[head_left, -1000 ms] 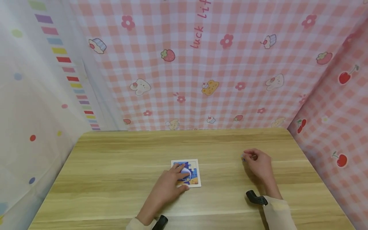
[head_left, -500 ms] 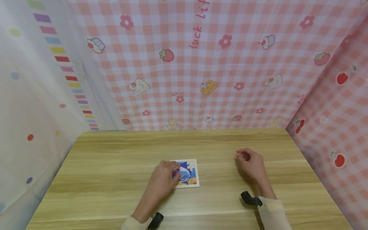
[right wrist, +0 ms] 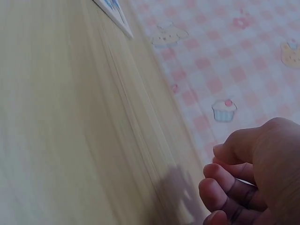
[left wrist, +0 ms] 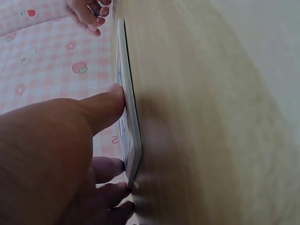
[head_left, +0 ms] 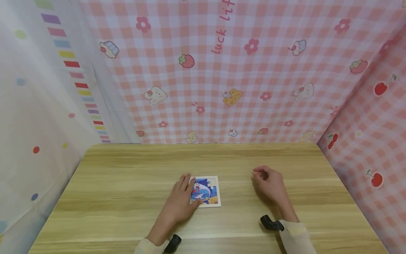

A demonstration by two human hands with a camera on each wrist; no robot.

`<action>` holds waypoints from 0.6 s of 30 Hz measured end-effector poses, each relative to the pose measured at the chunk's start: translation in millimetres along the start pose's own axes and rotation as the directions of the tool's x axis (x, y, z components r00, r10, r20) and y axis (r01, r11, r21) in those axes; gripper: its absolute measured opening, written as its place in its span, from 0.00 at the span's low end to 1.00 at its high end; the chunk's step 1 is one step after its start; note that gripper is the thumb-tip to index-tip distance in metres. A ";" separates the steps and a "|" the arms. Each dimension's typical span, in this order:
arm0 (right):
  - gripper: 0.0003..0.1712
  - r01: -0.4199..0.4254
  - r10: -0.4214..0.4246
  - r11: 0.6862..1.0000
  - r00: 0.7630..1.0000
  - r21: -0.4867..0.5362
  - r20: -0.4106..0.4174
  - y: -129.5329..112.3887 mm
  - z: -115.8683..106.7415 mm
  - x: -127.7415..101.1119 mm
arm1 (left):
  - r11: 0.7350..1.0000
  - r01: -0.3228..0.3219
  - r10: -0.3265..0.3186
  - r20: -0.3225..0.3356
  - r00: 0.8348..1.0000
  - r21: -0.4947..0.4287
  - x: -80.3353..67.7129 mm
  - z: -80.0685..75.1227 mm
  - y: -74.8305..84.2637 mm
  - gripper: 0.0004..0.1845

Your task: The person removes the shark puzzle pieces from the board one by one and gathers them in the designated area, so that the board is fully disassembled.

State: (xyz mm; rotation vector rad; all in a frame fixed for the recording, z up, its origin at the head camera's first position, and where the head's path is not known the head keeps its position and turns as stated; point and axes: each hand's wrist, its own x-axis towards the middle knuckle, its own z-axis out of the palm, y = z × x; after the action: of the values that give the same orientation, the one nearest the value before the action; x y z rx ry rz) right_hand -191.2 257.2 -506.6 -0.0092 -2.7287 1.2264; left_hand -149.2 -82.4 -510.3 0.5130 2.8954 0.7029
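A small square puzzle board [head_left: 210,191] with a white rim and a blue picture lies flat on the wooden table [head_left: 127,183], near the middle. My left hand [head_left: 189,187] rests on its left part with straight fingers, the thumb [left wrist: 108,99] pressing on the picture. The left wrist view shows the board's edge [left wrist: 131,140] side-on. My right hand [head_left: 258,175] hovers low over the table to the right of the board, apart from it. Its fingers [right wrist: 219,183] curl toward the thumb and pinch a small puzzle piece, which is almost fully hidden.
Pink checked cloth [head_left: 222,70] walls the back and right of the table; a pale dotted curtain [head_left: 38,116] hangs on the left. Black wrist mounts [head_left: 271,223] sit on both forearms. Bare wood [head_left: 301,197] surrounds the board on all sides.
My right hand has moved left toward the board with its fingers still curled. My left hand has slid from the board's middle to its left side, uncovering more of the picture.
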 end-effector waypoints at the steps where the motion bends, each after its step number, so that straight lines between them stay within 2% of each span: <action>1: 0.09 0.005 -0.005 1.000 1.000 0.007 0.004 -1.5 3.2 -0.1 | 1.000 0.002 -0.002 0.004 1.000 -0.001 -0.7 0.5 -0.2 0.43; 7: 0.09 0.055 -0.057 0.998 0.998 0.035 0.037 -15.3 20.5 -3.9 | 1.000 0.013 -0.014 0.016 1.000 0.014 -2.7 0.1 -0.7 0.42; 18: 0.10 0.045 -0.050 0.998 0.993 0.042 0.104 -41.6 36.9 -8.8 | 1.000 0.011 -0.011 0.012 1.000 -0.010 -2.0 -0.2 1.7 0.42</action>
State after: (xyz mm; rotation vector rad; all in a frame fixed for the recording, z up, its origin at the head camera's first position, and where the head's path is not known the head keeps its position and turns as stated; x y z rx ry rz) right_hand -185.2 201.5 -501.1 0.1277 -2.7746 1.3036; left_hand -146.9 -81.8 -509.3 0.4984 2.8797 0.7093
